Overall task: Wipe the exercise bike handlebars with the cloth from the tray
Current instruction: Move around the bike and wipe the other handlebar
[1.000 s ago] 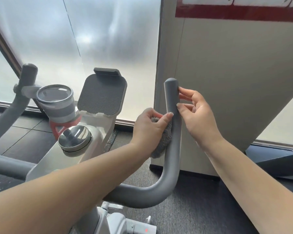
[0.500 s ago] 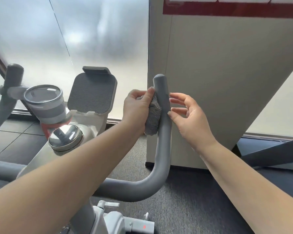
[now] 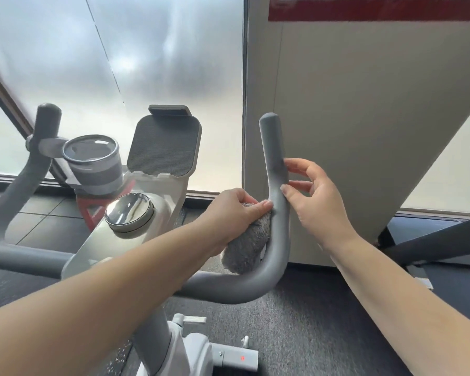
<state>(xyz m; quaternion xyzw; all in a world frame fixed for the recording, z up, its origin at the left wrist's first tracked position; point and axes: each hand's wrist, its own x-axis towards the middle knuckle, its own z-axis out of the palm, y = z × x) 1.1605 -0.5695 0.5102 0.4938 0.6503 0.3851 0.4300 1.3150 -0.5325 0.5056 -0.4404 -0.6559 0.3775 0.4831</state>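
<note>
Left hand: I see the left hand (image 3: pixel 236 210) gripping the grey cloth (image 3: pixel 248 244), fingers curled round its upper part, thumb tip against the inner face of the bar.
Cloth: bunched and fluffy, it is pressed to the inner side of the right handlebar (image 3: pixel 276 191), at the bend where the upright horn meets the lower curve; its loose end hangs below the hand, inside the curve.
Right hand: I read the right hand (image 3: pixel 319 202) as relaxed and holding nothing; its fingertips (image 3: pixel 288 163) and thumb touch the outer side of the same bar, opposite the cloth and a little higher.
Right handlebar: grey, padded, rising to a rounded tip above both hands.
Left handlebar (image 3: pixel 25 172): same form, well apart from both hands, with a cup holder (image 3: pixel 92 158) clamped just beside its horn.
Console: a tilted tablet rest (image 3: pixel 164 145) stands behind a round chrome knob (image 3: pixel 129 211) on the white body.
Background: frosted window (image 3: pixel 120 63) behind the bike; beige panel (image 3: pixel 364 118) behind the right hand.
</note>
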